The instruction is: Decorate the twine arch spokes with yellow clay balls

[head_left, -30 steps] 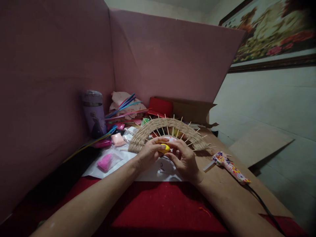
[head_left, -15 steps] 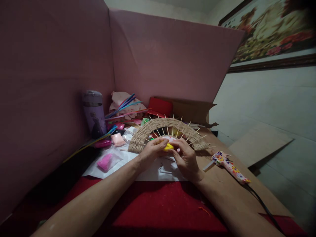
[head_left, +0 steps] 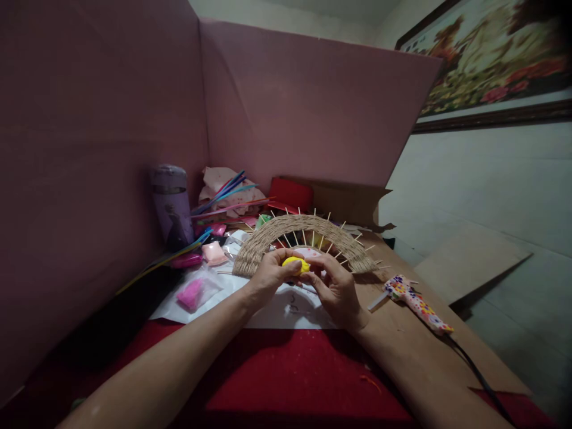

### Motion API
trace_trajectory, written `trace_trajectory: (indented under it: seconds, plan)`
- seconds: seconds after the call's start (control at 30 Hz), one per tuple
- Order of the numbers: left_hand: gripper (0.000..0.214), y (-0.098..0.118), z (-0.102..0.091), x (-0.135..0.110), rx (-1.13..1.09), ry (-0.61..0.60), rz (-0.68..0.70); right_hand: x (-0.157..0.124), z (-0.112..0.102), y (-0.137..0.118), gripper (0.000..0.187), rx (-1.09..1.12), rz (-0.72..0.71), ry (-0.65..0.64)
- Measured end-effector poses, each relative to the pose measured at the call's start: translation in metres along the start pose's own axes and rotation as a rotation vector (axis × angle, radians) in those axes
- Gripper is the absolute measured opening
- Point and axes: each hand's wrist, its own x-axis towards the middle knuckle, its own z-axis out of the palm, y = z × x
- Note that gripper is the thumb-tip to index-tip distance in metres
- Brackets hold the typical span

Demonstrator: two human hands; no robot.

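A small lump of yellow modelling clay [head_left: 293, 263] is pinched between my two hands, in front of the woven fan. My left hand [head_left: 275, 271] grips its left side, thumb across the front. On its right edge, the fingertips and thumb of my right hand [head_left: 329, 283] press together. Just behind stands a half-round fan frame [head_left: 304, 223] of thin wooden sticks woven with brown twine; my hands hide its lower middle. Below my hands lies a white sheet [head_left: 268, 313] with some small dark marks on it.
A flower-patterned glue gun [head_left: 417, 302] with its cord lies on cardboard [head_left: 429, 351] at right. To the left are a pink clay packet [head_left: 190, 294], a peach packet [head_left: 214, 253], a purple tumbler [head_left: 171, 208] and coloured pipe cleaners [head_left: 230, 189]. A red cloth [head_left: 286, 375] covers the front.
The yellow clay has been turned between my fingers, and more of its surface shows now. My hands stay in nearly the same place.
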Motion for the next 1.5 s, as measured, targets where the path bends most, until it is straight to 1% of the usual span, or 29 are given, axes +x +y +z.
trace_trajectory:
  seconds: [0.1, 0.2, 0.3, 0.37, 0.53, 0.6, 0.73, 0.87, 0.93, 1.07, 1.17, 1.23, 1.37, 1.5]
  plan:
    - [0.041, -0.0010, -0.0010, 0.0008, -0.019, -0.030, -0.011, 0.0003, -0.0002, -0.0007, 0.015, 0.014, -0.016, -0.008]
    - [0.045, -0.0017, -0.0027, 0.0021, -0.024, -0.051, -0.054, 0.0007, -0.0004, -0.0007, 0.016, 0.029, -0.042, -0.013]
    - [0.040, -0.0009, -0.0042, 0.0028, 0.057, -0.071, -0.106, 0.0007, 0.0001, 0.0008, 0.017, 0.045, -0.064, -0.037]
    - [0.037, 0.0004, -0.0041, 0.0026, 0.070, -0.074, -0.118, 0.0006, 0.0004, 0.0019, 0.019, 0.042, -0.062, -0.052]
    - [0.031, 0.0041, -0.0002, 0.0008, 0.026, 0.008, -0.083, 0.0010, -0.0001, 0.0025, 0.020, 0.036, -0.007, -0.064]
    - [0.030, 0.0044, 0.0014, 0.0003, 0.025, 0.020, -0.071, 0.0012, -0.0002, 0.0021, 0.019, 0.039, 0.005, -0.073]
    - [0.034, 0.0023, 0.0018, 0.0006, -0.007, -0.019, -0.079, 0.0014, 0.0005, 0.0019, 0.010, 0.021, -0.001, -0.054]
    - [0.035, -0.0004, -0.0004, 0.0018, 0.040, -0.094, -0.129, 0.0010, 0.0012, 0.0033, 0.012, 0.010, -0.040, -0.043]
    - [0.034, -0.0008, -0.0011, 0.0024, 0.060, -0.092, -0.144, 0.0009, 0.0011, 0.0036, 0.012, 0.002, -0.046, -0.054]
    - [0.025, 0.0001, -0.0002, 0.0028, 0.056, -0.033, -0.121, 0.0014, 0.0005, 0.0028, 0.010, -0.019, -0.023, -0.056]
    - [0.022, 0.0009, 0.0012, 0.0026, 0.037, 0.006, -0.109, 0.0022, 0.0001, 0.0020, 0.010, -0.011, -0.019, -0.064]
    - [0.022, 0.0009, 0.0016, 0.0025, 0.024, -0.008, -0.107, 0.0025, 0.0000, 0.0015, 0.009, 0.004, -0.022, -0.062]
    - [0.021, -0.0001, 0.0012, 0.0023, 0.001, -0.075, -0.099, 0.0025, -0.0003, 0.0007, 0.007, 0.008, -0.010, -0.045]
    - [0.014, -0.0006, 0.0006, 0.0022, 0.033, -0.043, -0.061, 0.0025, -0.0009, -0.0002, 0.006, 0.011, -0.035, -0.049]
